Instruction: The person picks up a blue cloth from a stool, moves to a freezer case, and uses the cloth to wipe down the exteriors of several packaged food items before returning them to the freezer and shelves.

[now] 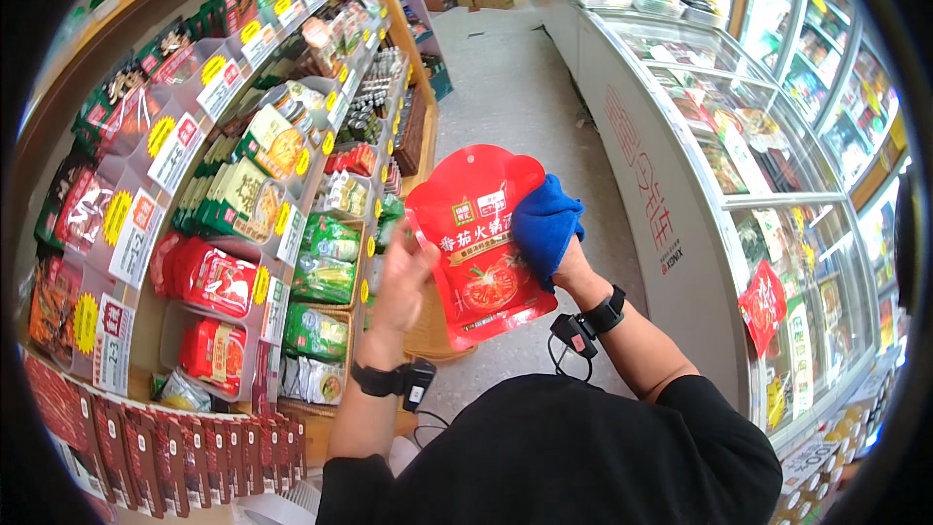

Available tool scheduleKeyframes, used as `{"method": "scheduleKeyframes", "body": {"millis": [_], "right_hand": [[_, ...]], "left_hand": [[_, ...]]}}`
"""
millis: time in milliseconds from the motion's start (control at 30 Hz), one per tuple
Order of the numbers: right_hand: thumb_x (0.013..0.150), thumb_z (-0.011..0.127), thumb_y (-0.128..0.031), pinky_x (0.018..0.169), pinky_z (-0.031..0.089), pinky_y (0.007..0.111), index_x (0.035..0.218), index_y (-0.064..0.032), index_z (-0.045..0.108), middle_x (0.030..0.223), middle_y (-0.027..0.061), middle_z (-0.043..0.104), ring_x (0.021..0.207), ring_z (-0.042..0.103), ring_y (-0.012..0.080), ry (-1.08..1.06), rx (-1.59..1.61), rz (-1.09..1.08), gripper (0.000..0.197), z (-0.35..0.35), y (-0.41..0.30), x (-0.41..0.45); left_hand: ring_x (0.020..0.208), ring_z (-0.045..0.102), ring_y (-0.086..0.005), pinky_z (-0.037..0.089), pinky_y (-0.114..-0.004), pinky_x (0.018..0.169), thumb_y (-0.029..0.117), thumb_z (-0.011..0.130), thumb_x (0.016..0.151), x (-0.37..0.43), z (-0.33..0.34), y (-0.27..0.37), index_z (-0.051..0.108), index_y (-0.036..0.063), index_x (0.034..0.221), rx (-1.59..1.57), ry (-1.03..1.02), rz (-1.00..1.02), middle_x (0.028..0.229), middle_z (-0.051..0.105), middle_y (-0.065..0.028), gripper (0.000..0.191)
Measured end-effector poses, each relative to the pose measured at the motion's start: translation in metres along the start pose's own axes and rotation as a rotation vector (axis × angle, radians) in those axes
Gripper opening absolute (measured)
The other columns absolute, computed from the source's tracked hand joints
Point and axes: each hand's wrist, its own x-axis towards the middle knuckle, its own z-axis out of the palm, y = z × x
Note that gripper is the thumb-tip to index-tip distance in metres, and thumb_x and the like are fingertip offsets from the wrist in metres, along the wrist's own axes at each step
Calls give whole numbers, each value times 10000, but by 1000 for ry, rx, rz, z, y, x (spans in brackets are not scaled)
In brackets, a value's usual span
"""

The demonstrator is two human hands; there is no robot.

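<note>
A red food pouch (487, 248) with a tomato picture and a scalloped top hangs in front of my chest, its printed face towards me. My right hand (574, 266) is wrapped in a blue cloth (548, 226) and grips the pouch's right edge through it. At the pouch's left edge is my left hand (407, 273), blurred, with the thumb by the edge; whether it grips the pouch is unclear. Left of it, clear plastic bins hold similar red pouches (219, 281).
Packed grocery shelves (251, 146) with price tags line the left side. A glass-topped chest freezer (678, 233) runs along the right, with a red sign (762, 308) on its edge. Between them the floor aisle (503, 80) leads to further shelves. Hanging brown packets (182, 456) are at lower left.
</note>
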Motion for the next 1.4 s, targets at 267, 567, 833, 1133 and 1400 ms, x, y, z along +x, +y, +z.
{"method": "scheduleKeyframes", "body": {"millis": [267,567,833,1133,1400], "right_hand": [[773,541,4,699,436,251,893,-29,531,871,68,540,793,531,154,-63,-792,-48,124,-35,2,-4],[844,466,-66,629,431,188,816,-101,516,761,-21,514,711,506,73,-28,333,74,66,-44,3,-15],[829,532,-145,789,443,299,1017,-26,511,1004,80,546,936,529,187,163,-494,-442,223,-73,-32,-9],[796,545,-216,724,444,358,1027,-81,547,901,115,582,834,559,243,-176,-443,-222,268,20,-76,11],[728,565,-405,1007,153,512,1276,-146,384,1361,124,302,1286,231,291,-370,-857,-561,632,17,-81,-22]], "left_hand": [[1081,478,-172,364,-324,936,261,348,938,-9,21,-31,417,19,1194,-85,-191,-167,1189,497,-80,359],[1089,483,-195,392,-342,920,292,385,922,-18,26,-30,369,-3,1226,132,-324,-261,1204,477,-101,424],[1124,459,-257,371,-410,952,388,283,927,-17,39,-11,307,-2,1262,-426,-295,-175,1239,441,-146,515],[1111,455,-233,355,-376,945,484,264,906,2,56,-31,358,31,1258,-425,-203,-235,1226,460,-105,581],[1033,508,-226,389,-373,923,486,305,899,17,43,9,389,35,1213,-564,-204,-121,1140,508,-120,556]]}}
